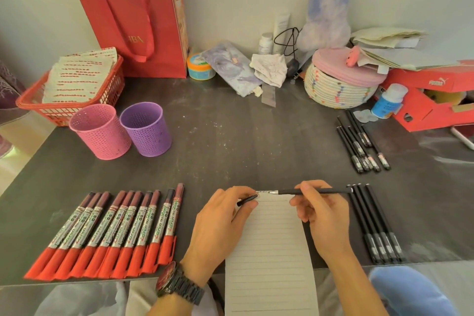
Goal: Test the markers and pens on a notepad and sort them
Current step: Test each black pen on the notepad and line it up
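A lined white paper notepad (269, 251) lies on the dark desk's near edge. An uncapped slim black pen (315, 191) lies level, its tip at the pad's top edge. Ten red-capped markers with printed barrels (110, 233) lie in a row to the left. Slim black pens lie capped beside the pad (374, 226) and farther back on the right (361, 146).

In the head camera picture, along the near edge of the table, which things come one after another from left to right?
Row of red-capped markers → left hand, holding a pen cap → lined notepad → right hand, holding a black pen → group of black pens.
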The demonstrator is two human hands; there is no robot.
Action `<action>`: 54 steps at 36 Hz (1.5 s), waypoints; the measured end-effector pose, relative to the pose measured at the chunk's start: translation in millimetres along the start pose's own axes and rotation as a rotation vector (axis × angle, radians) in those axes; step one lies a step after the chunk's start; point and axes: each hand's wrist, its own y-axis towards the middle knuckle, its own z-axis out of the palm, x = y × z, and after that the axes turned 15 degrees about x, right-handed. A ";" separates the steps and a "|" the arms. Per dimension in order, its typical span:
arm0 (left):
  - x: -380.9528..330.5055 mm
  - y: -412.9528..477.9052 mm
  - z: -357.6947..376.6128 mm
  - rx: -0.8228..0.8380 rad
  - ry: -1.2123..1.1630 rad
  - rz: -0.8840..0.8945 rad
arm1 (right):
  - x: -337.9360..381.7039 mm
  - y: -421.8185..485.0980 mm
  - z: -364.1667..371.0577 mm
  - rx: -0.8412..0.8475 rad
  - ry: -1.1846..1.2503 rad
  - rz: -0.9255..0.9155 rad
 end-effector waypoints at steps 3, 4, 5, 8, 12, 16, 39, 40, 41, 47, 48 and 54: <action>-1.5 -0.2 -1.5 0.016 -0.001 0.025 | 1.1 -0.2 1.4 0.006 -0.017 -0.007; -1.6 -0.3 -1.7 0.019 -0.005 0.027 | 1.2 -0.4 1.8 0.008 -0.020 -0.006; -1.5 -0.5 -1.9 0.017 -0.009 0.030 | 1.2 -0.6 2.1 0.010 -0.023 -0.004; -1.3 -1.1 -2.5 0.006 -0.015 0.039 | 1.4 -0.9 2.7 0.021 -0.035 0.000; -0.7 -1.5 -2.6 -0.002 -0.012 0.045 | 1.9 -1.9 2.4 0.046 -0.063 -0.003; -0.9 -1.8 -2.9 -0.005 -0.012 0.055 | 2.5 -2.3 2.6 0.074 -0.087 -0.004; -0.5 -2.9 -3.3 -0.045 0.002 0.106 | 1.4 -1.9 0.3 0.215 -0.217 -0.029; -0.1 -2.9 -3.1 -0.046 0.001 0.110 | 1.4 -1.9 0.5 0.212 -0.217 -0.027; 0.2 -2.8 -2.8 -0.047 0.002 0.113 | 1.4 -2.0 0.8 0.209 -0.219 -0.024; 0.7 -2.9 -2.2 -0.054 0.016 0.127 | 2.9 -3.1 2.4 0.230 -0.252 -0.029; 0.6 -2.9 -2.1 -0.053 0.017 0.128 | 3.3 -3.3 2.8 0.235 -0.254 -0.030; 0.4 -3.5 -1.0 -0.084 -0.022 0.153 | 5.5 -2.6 5.3 0.264 -0.292 -0.010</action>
